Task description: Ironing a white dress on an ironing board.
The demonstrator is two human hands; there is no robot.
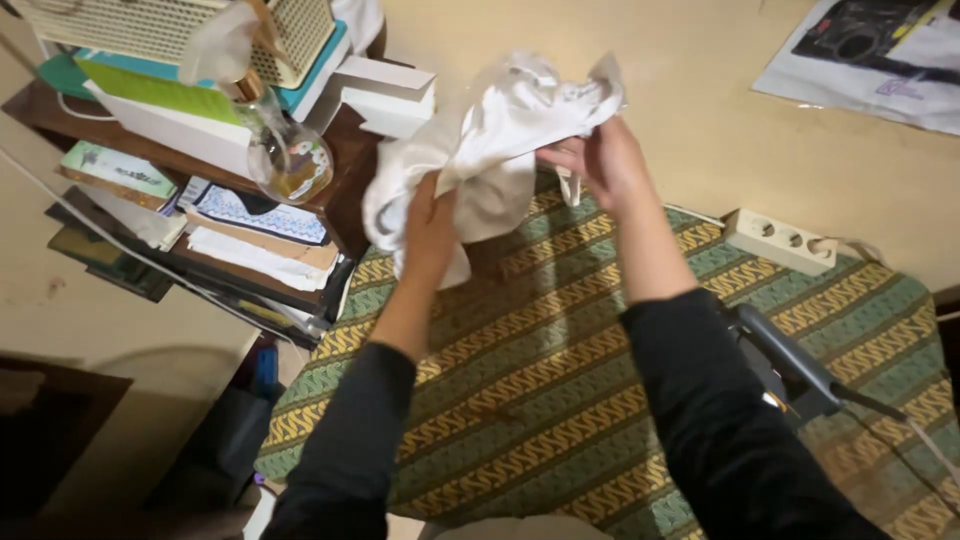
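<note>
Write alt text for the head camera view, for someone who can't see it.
Two bare hands, the left hand and right hand, hold up a crumpled white cloth above a green and gold patterned cover. A cluttered shelf of books stands to the left, and a power strip lies to the right.

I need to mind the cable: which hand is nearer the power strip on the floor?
The right hand. It holds the white cloth up to the left of the power strip, and the left hand grips the cloth farther left still.
</note>
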